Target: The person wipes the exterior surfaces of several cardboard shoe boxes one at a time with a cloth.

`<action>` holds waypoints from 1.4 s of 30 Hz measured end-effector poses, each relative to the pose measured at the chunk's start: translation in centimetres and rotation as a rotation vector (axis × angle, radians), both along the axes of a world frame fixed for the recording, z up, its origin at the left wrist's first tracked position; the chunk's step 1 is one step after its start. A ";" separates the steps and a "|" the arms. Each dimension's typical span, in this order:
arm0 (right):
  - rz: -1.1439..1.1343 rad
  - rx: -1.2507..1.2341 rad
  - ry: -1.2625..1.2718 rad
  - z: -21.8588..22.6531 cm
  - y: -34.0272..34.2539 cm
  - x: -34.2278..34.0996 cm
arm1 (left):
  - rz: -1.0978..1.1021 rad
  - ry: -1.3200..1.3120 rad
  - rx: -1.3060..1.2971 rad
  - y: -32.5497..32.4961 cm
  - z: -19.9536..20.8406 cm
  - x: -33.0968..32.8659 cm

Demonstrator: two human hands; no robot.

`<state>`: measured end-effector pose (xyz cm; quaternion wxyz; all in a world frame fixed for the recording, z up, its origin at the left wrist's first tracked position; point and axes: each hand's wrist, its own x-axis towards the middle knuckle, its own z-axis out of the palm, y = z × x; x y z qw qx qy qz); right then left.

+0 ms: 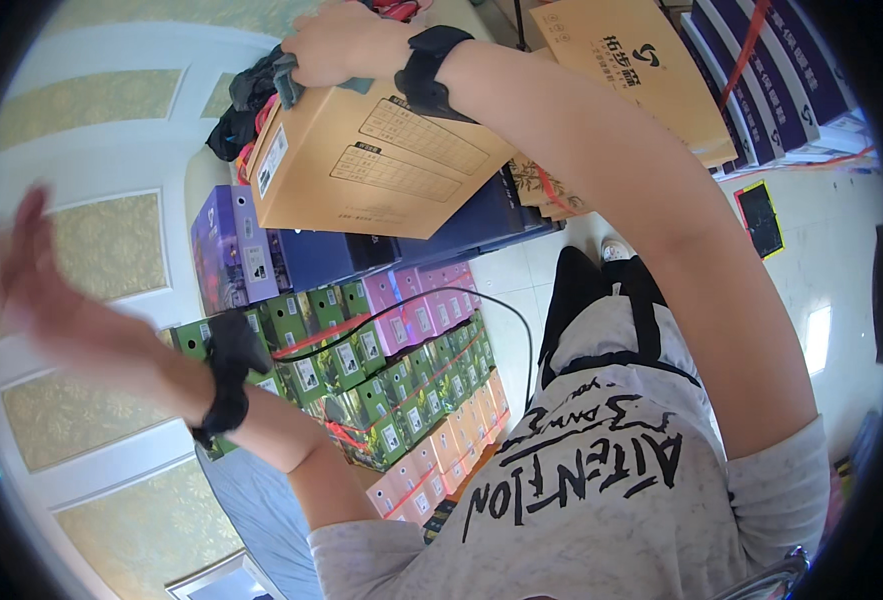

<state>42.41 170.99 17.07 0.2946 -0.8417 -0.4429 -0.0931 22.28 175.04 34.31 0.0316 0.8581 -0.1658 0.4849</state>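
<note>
My right hand [346,45] reaches over the top of a large tan cardboard box [401,160], its fingers closed around a bunch of dark grey cloth [286,82]. Part of that cloth is hidden under the palm. Black and red soft items [241,110] lie just beyond it, at the box's far left corner. Off to the left, my left hand [29,265] is raised in front of the panelled wall, fingers stretched out and blurred by motion, with nothing seen in them. A black band [436,70] circles the right wrist, and another black strap [229,375] the left.
Under the tan box are dark blue boxes [331,255] and a purple box [231,250]. Stacked green shoe boxes [361,425], pink and orange ones stand below. A black cable [529,340] loops past them. More tan and blue boxes [751,90] fill the upper right.
</note>
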 end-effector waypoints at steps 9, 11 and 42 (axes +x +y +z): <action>-0.005 -0.070 0.051 0.9 -0.5 -1.1 | 0.418 0.916 -0.408 15.1 -15.6 5.4; -0.019 -0.053 0.032 0.5 -0.2 -0.9 | 0.427 0.882 -0.753 16.0 -16.5 5.8; 0.024 0.190 0.079 -0.5 -0.1 -0.3 | 0.497 0.930 -0.698 13.6 -16.5 7.0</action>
